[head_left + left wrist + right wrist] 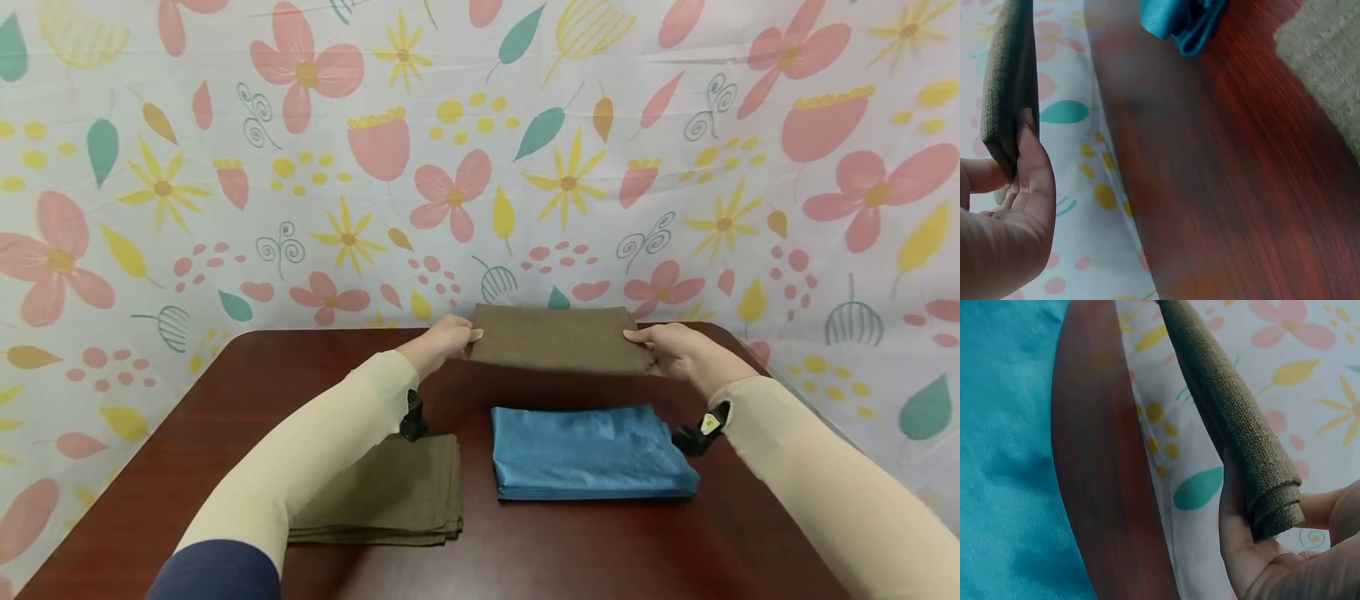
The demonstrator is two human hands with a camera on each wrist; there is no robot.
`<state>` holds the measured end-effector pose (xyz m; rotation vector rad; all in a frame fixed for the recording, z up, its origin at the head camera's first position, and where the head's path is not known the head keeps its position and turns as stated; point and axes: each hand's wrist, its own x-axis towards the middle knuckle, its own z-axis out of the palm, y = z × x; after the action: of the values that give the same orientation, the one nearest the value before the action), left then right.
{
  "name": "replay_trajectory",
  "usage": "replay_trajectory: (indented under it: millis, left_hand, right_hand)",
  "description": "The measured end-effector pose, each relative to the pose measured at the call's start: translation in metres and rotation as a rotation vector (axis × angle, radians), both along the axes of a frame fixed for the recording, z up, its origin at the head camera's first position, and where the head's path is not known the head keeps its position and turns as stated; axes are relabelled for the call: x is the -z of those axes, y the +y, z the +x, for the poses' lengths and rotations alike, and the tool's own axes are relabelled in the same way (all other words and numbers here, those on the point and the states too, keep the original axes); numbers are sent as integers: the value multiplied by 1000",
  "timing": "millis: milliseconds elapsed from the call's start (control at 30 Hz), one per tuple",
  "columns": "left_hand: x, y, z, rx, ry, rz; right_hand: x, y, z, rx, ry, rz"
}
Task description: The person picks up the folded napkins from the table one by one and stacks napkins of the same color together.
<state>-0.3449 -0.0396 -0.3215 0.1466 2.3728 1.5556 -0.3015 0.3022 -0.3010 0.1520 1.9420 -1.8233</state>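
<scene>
A folded brown cloth [555,337] is held up over the far edge of the table, stretched between both hands. My left hand [447,340] pinches its left end, thumb on the near face. At the right end my right hand [675,348] grips it the same way; the right wrist view shows the cloth's layered folded edge [1275,509] between thumb and fingers. Below it on the table lies a folded shiny blue cloth [588,454]. Another folded brown cloth [390,492] lies to the left, partly hidden behind the left forearm.
The dark red-brown table [555,550] ends at the back against a white flower-print sheet [450,125]. Each wrist carries a small black camera, one on the left wrist [413,417] and one on the right [701,429].
</scene>
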Motion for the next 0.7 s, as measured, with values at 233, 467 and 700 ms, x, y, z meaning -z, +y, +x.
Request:
replay_trajectory:
  millis: [233,467,700]
  left_hand:
    - [-12,-12,7,-33,19,-23]
    - [-17,-24,13,-71,-3,5]
    - [-20,-39,18,-93,18,-38]
  right_hand:
    - [-2,-13,5,-6,13,-31]
    - [-8,-27,12,-7,30,-42]
    - [-14,-43,16,-12,43,-32]
